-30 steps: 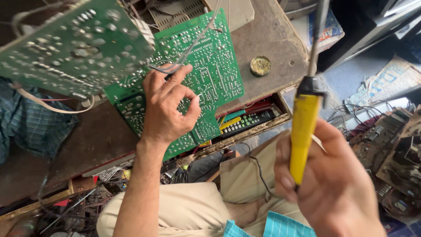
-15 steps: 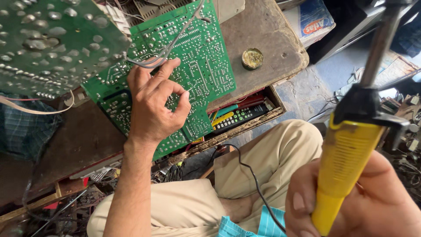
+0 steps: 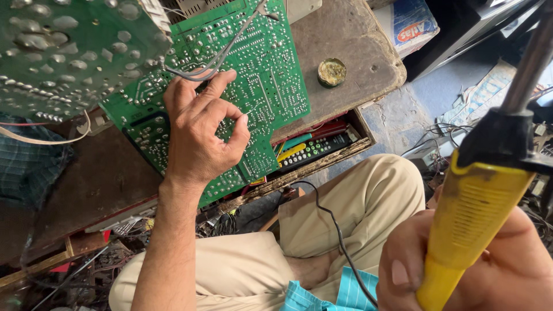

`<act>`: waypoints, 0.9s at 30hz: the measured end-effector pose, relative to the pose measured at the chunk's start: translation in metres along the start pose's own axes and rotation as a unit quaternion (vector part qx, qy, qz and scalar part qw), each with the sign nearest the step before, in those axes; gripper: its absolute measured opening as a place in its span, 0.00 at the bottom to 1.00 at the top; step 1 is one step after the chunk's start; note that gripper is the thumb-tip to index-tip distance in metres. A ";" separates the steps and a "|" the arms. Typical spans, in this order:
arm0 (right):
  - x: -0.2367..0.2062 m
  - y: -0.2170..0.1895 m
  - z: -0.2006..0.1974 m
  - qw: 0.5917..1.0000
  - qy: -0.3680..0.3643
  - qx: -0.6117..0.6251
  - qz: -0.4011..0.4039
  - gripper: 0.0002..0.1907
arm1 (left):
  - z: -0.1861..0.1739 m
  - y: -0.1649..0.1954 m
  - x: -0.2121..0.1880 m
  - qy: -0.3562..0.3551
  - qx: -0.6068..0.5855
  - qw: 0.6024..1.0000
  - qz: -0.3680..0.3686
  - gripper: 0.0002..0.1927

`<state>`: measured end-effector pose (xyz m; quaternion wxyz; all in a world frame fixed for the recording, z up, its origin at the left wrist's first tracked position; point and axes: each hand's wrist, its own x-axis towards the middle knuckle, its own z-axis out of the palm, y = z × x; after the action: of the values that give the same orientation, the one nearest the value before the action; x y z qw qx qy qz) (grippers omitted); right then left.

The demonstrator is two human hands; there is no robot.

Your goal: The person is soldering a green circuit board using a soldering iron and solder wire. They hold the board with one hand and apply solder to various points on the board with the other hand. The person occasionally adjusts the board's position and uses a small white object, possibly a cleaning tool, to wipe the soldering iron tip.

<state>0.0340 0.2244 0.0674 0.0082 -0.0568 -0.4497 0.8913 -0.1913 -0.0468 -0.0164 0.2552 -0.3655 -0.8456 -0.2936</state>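
I take the green circuit board point(image 3: 253, 75) as my landmark: it lies solder side up on the worn brown worktable point(image 3: 351, 34), tilted so its long edge runs from the top of the view down toward the table's front edge. My left hand point(image 3: 201, 129) rests on the middle of that board, thumb and forefinger pinched together, the other fingers loosely curled, with a loop of thin grey wire point(image 3: 199, 72) touching the fingertips at the board's upper left part. My right hand point(image 3: 478, 270) is well apart from the board, low at the right of it and close to the camera, fist clamped around the yellow handle of a soldering iron point(image 3: 475, 207) whose black collar and metal shaft point up and away. A 2nd green board point(image 3: 69, 52) hangs above and left of the landmark board, partly over it. Right of the board sits a small round tin point(image 3: 332, 71) on the table. Below the board's lower edge an open drawer point(image 3: 322, 152) shows a black remote control point(image 3: 317, 151) and coloured tools
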 end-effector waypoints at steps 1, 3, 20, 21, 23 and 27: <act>0.000 0.000 0.001 1.000 -0.005 0.009 -0.001 0.23 | 0.000 0.000 0.000 0.000 0.000 1.000 0.000 0.08; 0.002 -0.002 0.006 0.999 -0.006 0.046 0.009 0.17 | 0.000 0.000 -0.001 0.000 0.002 1.000 0.000 0.08; 0.016 -0.015 -0.033 0.969 -0.088 -0.025 0.231 0.13 | 0.001 -0.003 -0.004 0.004 -0.001 1.000 0.002 0.07; 0.017 -0.014 -0.040 0.959 -0.119 0.006 0.257 0.17 | 0.001 -0.003 -0.004 0.005 0.000 1.000 0.002 0.07; 0.016 -0.002 -0.047 0.929 -0.159 0.216 0.255 0.32 | 0.002 -0.002 -0.002 0.010 0.007 1.000 0.005 0.07; 0.021 0.016 -0.048 0.931 -0.062 0.347 0.096 0.25 | -0.004 0.003 0.004 0.013 0.005 1.000 0.012 0.07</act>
<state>0.0184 0.2546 0.0249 -0.0858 -0.0376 -0.1043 0.9901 -0.1901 -0.0456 -0.0103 0.2712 -0.3706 -0.8392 -0.2913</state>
